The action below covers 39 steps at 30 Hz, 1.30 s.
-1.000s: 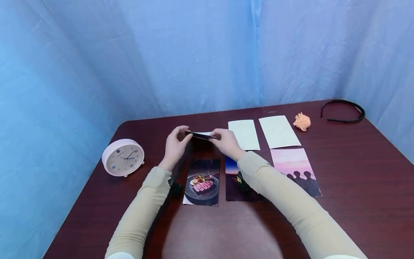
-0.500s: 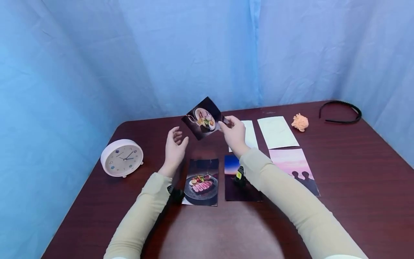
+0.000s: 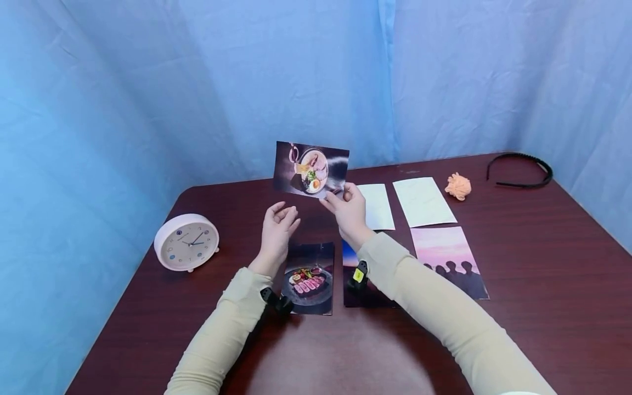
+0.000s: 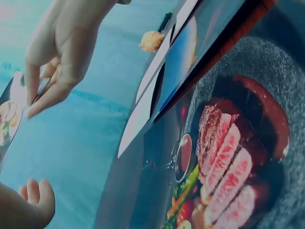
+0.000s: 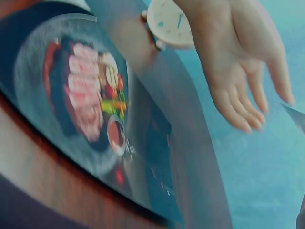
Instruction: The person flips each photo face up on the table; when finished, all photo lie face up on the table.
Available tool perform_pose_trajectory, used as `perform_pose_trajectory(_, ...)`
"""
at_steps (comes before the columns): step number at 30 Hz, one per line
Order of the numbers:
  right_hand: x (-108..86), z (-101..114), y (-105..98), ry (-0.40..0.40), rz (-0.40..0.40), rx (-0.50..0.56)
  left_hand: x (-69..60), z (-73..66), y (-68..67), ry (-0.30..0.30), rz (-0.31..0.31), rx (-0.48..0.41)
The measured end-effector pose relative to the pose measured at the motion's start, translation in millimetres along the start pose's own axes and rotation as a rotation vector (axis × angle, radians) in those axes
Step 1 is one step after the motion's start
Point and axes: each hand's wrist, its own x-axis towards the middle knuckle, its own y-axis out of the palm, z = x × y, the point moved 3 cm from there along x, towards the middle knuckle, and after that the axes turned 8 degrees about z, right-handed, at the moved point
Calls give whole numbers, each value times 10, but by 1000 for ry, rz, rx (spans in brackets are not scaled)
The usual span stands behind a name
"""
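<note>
My right hand [image 3: 351,213] pinches a photo of a noodle bowl [image 3: 296,164] by its lower right corner and holds it up above the table, picture side towards me. Just below the photo's left part, my left hand [image 3: 279,233] hovers with loosely bent fingers and touches nothing. In the right wrist view that left hand [image 5: 238,71] shows relaxed, slightly spread fingers. Under it on the table lies a photo of sliced steak [image 3: 308,282], large in the left wrist view too. A dark sunset photo [image 3: 351,255] lies partly hidden beneath my right wrist.
Two white-backed cards [image 3: 425,201] lie behind the right forearm, one partly covered by the hand. In front of them is a pink-sky photo [image 3: 446,249]. A white clock [image 3: 190,241] stands at left. An orange yarn-like bundle [image 3: 458,186] and a black headband [image 3: 523,170] lie at the back right.
Both hands held the noodle photo low and edge-on; the left hand has let go. The right hand has raised the photo and turned it to landscape, its picture now facing me.
</note>
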Motion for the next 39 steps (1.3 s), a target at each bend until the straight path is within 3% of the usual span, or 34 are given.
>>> perform_pose_trajectory(4,-72,-34,59,17,17,17,5,-36,63,48,13,-8)
perform_pose_trajectory(13,-219,-83,156,63,73,3,-7,-102,67,186,-121,-158)
perform_pose_trajectory(18,-261,-123,147,88,120,-65,-6,-117,71,230,-154,-239)
perform_pose_trajectory(22,-269,-150,112,99,140,-120,-3,-102,70,230,-154,-259)
perform_pose_trajectory(27,-260,-156,35,89,161,-205,-16,-82,52,217,-146,-239)
perform_pose_trajectory(31,-227,-106,-85,61,128,-261,-33,-62,15,206,-100,-198)
perform_pose_trajectory(35,-160,-33,-215,37,96,-259,-48,-47,-43,184,-28,-109)
perform_pose_trajectory(39,-103,42,-317,24,92,-324,-51,-58,-115,151,27,39)
